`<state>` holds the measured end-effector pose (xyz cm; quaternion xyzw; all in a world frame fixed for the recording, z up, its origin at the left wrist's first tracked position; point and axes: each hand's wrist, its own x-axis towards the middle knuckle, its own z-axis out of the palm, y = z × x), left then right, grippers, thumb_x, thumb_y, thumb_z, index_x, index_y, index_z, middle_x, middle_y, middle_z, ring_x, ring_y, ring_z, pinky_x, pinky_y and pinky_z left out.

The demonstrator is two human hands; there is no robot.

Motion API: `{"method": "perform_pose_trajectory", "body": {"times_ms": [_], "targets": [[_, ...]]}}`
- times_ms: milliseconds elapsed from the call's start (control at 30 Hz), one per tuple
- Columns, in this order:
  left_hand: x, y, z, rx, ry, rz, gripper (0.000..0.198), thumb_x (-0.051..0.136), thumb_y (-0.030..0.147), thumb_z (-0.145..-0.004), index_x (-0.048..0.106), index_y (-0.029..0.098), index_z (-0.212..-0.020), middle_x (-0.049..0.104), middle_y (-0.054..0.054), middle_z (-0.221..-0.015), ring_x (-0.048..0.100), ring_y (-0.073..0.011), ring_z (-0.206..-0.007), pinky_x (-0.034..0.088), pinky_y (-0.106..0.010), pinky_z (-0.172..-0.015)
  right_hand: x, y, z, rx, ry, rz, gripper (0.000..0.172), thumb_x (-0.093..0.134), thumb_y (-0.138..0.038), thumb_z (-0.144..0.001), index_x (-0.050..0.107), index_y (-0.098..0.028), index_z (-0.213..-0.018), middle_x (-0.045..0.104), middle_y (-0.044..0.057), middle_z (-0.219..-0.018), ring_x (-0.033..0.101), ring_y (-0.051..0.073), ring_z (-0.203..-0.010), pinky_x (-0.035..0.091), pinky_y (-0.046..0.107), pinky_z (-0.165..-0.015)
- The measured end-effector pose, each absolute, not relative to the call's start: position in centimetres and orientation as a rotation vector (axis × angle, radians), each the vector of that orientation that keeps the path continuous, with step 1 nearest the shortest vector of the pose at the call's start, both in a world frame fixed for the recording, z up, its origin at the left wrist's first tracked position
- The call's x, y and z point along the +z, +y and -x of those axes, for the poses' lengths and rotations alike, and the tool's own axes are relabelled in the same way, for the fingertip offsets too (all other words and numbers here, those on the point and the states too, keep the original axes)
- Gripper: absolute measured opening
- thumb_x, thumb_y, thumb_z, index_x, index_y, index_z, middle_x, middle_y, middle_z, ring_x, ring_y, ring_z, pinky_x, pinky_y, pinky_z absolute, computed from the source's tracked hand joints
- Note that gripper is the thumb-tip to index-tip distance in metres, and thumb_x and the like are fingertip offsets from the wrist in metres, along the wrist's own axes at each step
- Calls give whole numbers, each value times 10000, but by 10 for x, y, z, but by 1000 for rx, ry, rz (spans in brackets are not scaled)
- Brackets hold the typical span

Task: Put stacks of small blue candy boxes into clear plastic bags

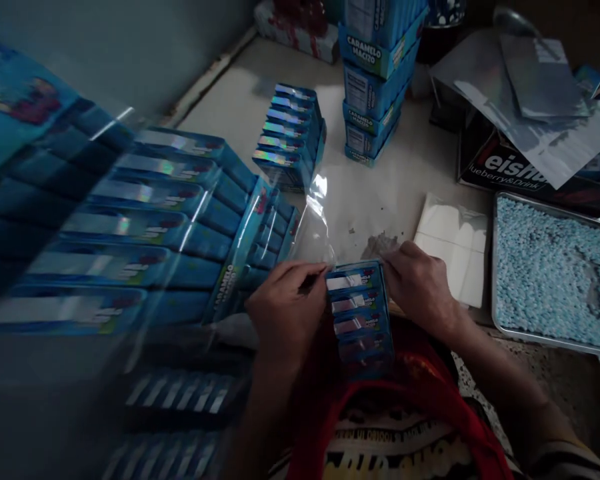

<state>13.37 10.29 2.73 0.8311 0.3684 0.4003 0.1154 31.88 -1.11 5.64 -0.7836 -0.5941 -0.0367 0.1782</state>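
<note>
Between my hands a blue display box (363,320) of small candy packs is tilted close to my body, its packs in a row. My left hand (290,300) is closed in a pinch at the box's upper left corner, on clear plastic film (317,200) that rises in shiny folds above it. At the upper right corner my right hand (423,287) is closed with the fingers curled. What lies in its fingers is hidden. A crumpled greyish patch shows just beyond them on the table.
Large blue candy displays (175,227) fill the left, blurred behind clear film. Another filled box (290,133) and a stack of "Caramelo Macizo" boxes (375,87) stand farther back. To the right are folded white sheets (453,247), a tray (497,267) of pale blue pieces and a dark carton (505,167).
</note>
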Motion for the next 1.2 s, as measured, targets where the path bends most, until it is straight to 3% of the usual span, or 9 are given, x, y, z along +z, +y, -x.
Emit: {"method": "perform_pose_trajectory", "body": {"times_ms": [133, 367, 500, 667, 833, 933, 1067, 1200], "targets": [[11, 91, -146, 1427, 1164, -2270, 173, 676, 314, -1012, 789, 216, -924, 814, -55, -889, 747, -209, -834, 579, -353, -824, 33, -18, -305, -186, -1408, 2172, 391, 443, -289, -1110, 810, -224, -992, 782, 93, -899, 719, 187, -798, 514, 305, -662], [6, 98, -164, 1454, 1174, -2382, 213, 641, 315, -1049, 757, 211, -904, 790, -56, -865, 736, -188, -818, 556, -312, -770, 5, -14, -309, -378, -1290, 2035, 373, 443, -213, -1088, 722, -210, -840, 757, 83, -825, 707, 172, -759, 519, 285, -675], [-3, 100, -161, 1714, 915, -2472, 57, 727, 187, -982, 776, 210, -964, 791, -47, -857, 738, -167, -788, 567, -280, -766, -11, -18, -311, -691, -1289, 1754, 232, 528, -169, -1062, 683, -225, -898, 754, 54, -786, 699, 145, -709, 546, 252, -658], [-29, 110, -146, 1976, 649, -2574, 127, 771, 144, -928, 785, 210, -1035, 806, -60, -895, 767, -172, -803, 596, -282, -811, -22, -24, -316, -881, -1390, 1500, 121, 643, -112, -1007, 619, -230, -1021, 768, 26, -839, 688, 130, -684, 507, 255, -631], [-60, 125, -155, 1893, 726, -2566, 41, 711, 201, -963, 752, 200, -972, 800, -63, -867, 765, -176, -798, 567, -272, -773, -37, -18, -324, -785, -1344, 1580, 109, 621, -114, -1027, 638, -220, -1044, 767, 16, -824, 699, 130, -689, 507, 254, -654], [-64, 133, -170, 1660, 947, -2469, 136, 655, 251, -993, 735, 192, -900, 787, -61, -845, 748, -170, -786, 540, -268, -757, -46, -8, -329, -759, -1282, 1680, 123, 612, -128, -1037, 668, -225, -987, 756, -7, -757, 686, 127, -644, 481, 266, -638], [-58, 130, -173, 1329, 975, -2339, 215, 619, 336, -1038, 759, 184, -978, 803, -55, -912, 760, -165, -845, 545, -259, -795, -49, -6, -330, -698, -1267, 1755, 171, 588, -145, -1046, 717, -224, -965, 763, -6, -738, 683, 128, -637, 459, 278, -622], [-61, 115, -147, 1272, 882, -2435, 212, 622, 310, -1052, 779, 187, -981, 809, -47, -878, 764, -154, -796, 545, -242, -753, -45, -22, -323, -619, -1339, 1718, 158, 610, -109, -1026, 690, -225, -953, 747, -2, -724, 662, 131, -623, 460, 286, -617]]}}
